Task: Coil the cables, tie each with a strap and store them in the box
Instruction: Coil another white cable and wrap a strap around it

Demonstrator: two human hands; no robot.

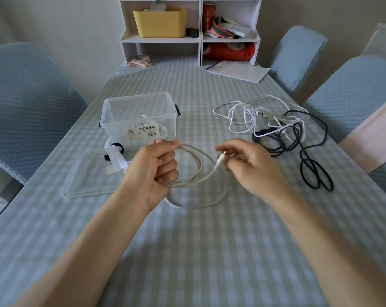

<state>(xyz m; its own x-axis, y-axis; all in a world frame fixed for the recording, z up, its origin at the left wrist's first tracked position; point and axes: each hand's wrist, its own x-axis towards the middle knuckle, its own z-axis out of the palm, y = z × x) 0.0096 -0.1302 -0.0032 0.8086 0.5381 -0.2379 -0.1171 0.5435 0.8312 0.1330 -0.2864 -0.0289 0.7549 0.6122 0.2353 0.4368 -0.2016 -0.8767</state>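
Two bare hands work above the checked tablecloth (187,251) at the near edge. The left hand (153,171) is curled into a fist round several loops of a white cable (199,165), so the coil hangs from its grip over the cloth. The right hand (251,167) pinches the cable's plug end (222,155) between thumb and fingertips, the other fingers loosely bent; the loose tail runs from there back down to the coil.

Just beyond the left hand lies a clear lid (87,178) flat on the table, and on its far edge sit black straps (117,148) with white paper strips (116,158) — how many straps, I cannot quite tell.

Behind that stands the clear plastic box (138,116), open, with a printed label on its front wall and what looks like one coiled white cable inside (156,129).

To the right, well apart from the box, a loose tangle of white cables (254,116) overlaps a black cable (309,156) that trails toward the near right.

Farther back lie papers (238,70), then a white shelf unit (192,38) holding a yellow bin (159,22). Blue-covered chairs (25,103) flank the table.
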